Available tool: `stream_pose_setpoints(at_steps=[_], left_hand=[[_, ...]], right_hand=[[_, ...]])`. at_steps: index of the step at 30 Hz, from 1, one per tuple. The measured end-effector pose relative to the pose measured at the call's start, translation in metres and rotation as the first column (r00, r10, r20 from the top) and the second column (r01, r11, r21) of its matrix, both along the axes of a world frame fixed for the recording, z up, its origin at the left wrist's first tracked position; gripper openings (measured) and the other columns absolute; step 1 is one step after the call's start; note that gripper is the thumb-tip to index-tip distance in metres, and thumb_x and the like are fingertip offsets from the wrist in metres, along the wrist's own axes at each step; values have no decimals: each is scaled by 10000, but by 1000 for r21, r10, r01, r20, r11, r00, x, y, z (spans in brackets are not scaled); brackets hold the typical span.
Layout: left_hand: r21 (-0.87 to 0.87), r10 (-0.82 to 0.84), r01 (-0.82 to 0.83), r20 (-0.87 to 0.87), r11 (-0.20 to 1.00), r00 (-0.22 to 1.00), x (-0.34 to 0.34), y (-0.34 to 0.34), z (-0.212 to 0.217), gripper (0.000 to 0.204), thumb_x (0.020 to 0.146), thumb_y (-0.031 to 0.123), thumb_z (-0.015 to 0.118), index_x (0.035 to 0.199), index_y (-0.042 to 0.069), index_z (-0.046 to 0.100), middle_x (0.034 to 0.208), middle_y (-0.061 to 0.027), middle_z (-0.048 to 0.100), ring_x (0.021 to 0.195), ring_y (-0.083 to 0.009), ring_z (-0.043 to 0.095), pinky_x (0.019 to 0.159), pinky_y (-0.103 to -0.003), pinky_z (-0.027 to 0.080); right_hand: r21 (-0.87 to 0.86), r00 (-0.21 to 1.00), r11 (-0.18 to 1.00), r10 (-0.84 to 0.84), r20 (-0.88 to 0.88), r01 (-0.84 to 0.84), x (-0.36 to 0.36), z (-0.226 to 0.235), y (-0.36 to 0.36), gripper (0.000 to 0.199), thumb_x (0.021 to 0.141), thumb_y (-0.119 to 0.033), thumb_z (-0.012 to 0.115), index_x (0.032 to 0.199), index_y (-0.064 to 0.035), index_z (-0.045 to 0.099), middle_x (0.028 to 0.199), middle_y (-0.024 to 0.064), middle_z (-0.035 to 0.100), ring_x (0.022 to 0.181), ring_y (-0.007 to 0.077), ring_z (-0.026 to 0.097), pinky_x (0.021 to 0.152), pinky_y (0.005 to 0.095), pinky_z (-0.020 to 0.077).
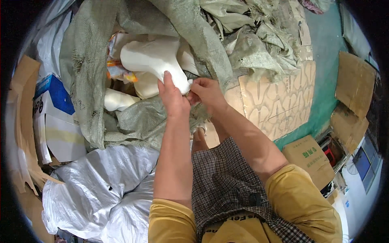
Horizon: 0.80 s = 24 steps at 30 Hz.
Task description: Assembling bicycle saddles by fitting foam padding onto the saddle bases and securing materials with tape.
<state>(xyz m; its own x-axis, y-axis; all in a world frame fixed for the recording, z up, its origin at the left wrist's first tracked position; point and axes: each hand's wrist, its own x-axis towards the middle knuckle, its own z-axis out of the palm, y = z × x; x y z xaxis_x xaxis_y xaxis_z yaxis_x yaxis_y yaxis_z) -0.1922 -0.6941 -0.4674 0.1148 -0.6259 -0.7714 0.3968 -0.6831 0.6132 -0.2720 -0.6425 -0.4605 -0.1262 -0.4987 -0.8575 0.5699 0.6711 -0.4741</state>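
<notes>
Two bare hands meet at the near right end of a white piece (152, 54), which lies within the open mouth of a coarse grey-green sack (90, 81). Its long axis runs obliquely, from a broad, rounded end at the far left to a narrower end at the near right. From the fingers, therefore, most of the piece extends away to the far left.

The left hand (174, 97) is the nearer of the two to the body of the piece: its fingers are closed on the narrow part, with one digit laid along the white surface. The right hand (206, 92) stands just to the right; its fingers are drawn into a narrow pinch at the extreme edge of the same end. Whether a separate scrap lies between them cannot be told.

Around the piece, inside the sack, are another white form (118, 100) at the near left and a bright orange wrapper (121, 71) at the left. Outside the sack, a silvery bag (91, 190) lies at the near left, a blue and white box (60, 135) at the left, and a patterned cardboard sheet (279, 101) on the green floor (322, 38) at the right.
</notes>
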Motion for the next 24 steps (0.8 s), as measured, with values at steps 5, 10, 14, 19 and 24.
stream_pose_setpoints(at_steps=[5, 10, 14, 19, 24], left_hand=[[130, 165, -153, -94, 980, 982, -1, -1, -8, 426, 864, 313, 506, 1188, 54, 410, 1031, -73, 521, 903, -218, 529, 700, -388, 467], [199, 145, -115, -145, 973, 979, 1, -5, -8, 434, 842, 404, 512, 1109, 66, 453, 973, -67, 543, 852, -225, 545, 598, -422, 475], [194, 105, -68, -188, 979, 977, -4, -10, 1, 395, 847, 424, 493, 1039, 80, 483, 902, -61, 564, 788, -232, 559, 590, -402, 473], [319, 110, -23, -259, 948, 960, -5, -16, 5, 422, 846, 477, 458, 1018, 93, 491, 860, -55, 574, 741, -239, 569, 547, -389, 466], [254, 99, -55, -164, 966, 982, -19, -18, 6, 440, 847, 447, 480, 1076, 72, 467, 961, -67, 557, 845, -233, 554, 603, -404, 468]], right_hand=[[-85, 951, 954, -275, 138, 288, 5, -3, 6, 83, 804, -70, 551, 801, 9, 574, 648, 68, 575, 555, 138, 545, 496, 250, 437], [-163, 953, 942, -273, 133, 293, 6, 0, 4, 91, 836, -90, 548, 813, -4, 568, 671, 58, 574, 578, 133, 548, 509, 252, 440], [-178, 956, 940, -282, 77, 292, 3, 5, 2, 88, 854, -102, 549, 838, -18, 563, 690, 43, 570, 600, 136, 554, 526, 252, 442], [-201, 960, 940, -278, 21, 277, 3, 11, -3, 86, 855, -97, 544, 859, -12, 559, 689, 42, 574, 602, 128, 554, 540, 248, 447], [-256, 945, 924, -314, -86, 284, -3, 17, -3, 82, 853, -84, 544, 865, -4, 557, 702, 54, 586, 620, 128, 565, 551, 250, 455]])
